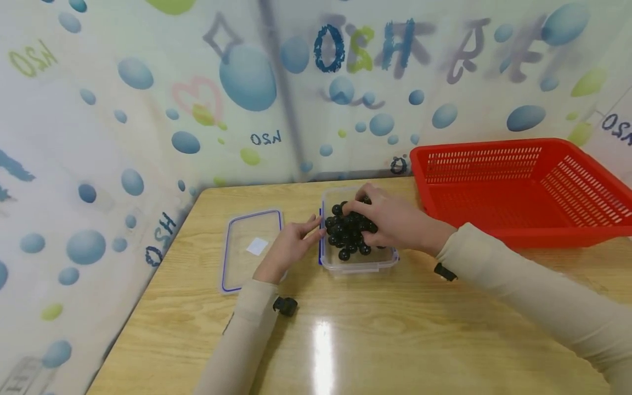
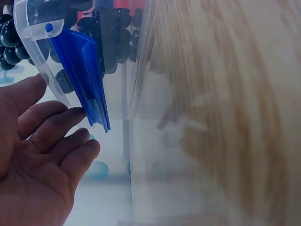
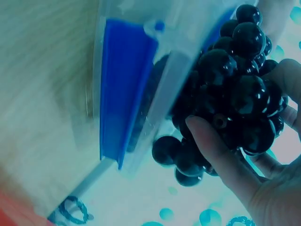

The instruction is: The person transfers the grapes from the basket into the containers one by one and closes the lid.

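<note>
A bunch of glossy black grapes (image 1: 348, 233) sits in the mouth of a clear plastic box (image 1: 357, 267), heaped above its rim. My right hand (image 1: 400, 220) grips the bunch from the right, with thumb and fingers curled about the grapes, as the right wrist view also shows. At the box's left side is my left hand (image 1: 291, 242), its fingers loosely extended and their tips at the wall. A blue latch flap (image 2: 84, 70) hangs down beside those fingertips in the left wrist view. The grapes' lower part shows blurred through the box wall.
A clear lid (image 1: 236, 255) with a blue seal and a white label lies left of the box, partly behind the left hand. To the right stands a red slotted plastic basket (image 1: 494, 236). A patterned curtain (image 1: 316, 120) backs the wooden table (image 1: 375, 340).
</note>
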The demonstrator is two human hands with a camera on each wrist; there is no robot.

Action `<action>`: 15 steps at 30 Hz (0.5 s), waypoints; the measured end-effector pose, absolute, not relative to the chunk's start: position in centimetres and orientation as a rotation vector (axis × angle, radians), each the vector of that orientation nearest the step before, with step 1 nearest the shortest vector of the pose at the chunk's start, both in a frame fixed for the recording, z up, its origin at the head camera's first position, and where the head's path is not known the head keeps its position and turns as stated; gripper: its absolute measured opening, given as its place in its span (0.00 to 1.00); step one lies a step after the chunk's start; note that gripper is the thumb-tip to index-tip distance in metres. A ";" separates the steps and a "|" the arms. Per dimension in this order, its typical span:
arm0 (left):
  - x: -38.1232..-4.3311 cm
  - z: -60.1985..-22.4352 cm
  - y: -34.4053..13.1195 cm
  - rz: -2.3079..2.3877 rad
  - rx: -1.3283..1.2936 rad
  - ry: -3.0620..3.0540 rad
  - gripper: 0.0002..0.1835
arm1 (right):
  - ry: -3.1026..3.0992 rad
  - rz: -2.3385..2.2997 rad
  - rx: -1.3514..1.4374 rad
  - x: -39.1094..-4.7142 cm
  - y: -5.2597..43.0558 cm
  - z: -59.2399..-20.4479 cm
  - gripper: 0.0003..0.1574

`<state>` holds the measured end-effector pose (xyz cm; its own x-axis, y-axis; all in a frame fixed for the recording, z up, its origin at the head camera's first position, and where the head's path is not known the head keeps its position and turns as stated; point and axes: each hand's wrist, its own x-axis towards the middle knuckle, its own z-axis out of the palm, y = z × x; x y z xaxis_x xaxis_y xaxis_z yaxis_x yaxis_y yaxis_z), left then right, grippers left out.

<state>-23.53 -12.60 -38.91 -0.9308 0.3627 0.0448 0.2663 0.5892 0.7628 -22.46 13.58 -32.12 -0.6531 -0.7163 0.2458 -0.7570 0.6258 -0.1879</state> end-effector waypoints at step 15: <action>-23.5 -39.0 -12.5 1.256 0.489 2.698 0.26 | -2.695 0.417 1.209 -20.9 13.2 -35.3 0.32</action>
<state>-23.46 -12.49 -39.02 -0.9397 0.3411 0.0231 0.2372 0.6020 0.7625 -20.95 13.19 -35.26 -0.6611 -0.7055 0.2552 -0.7497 0.6349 -0.1869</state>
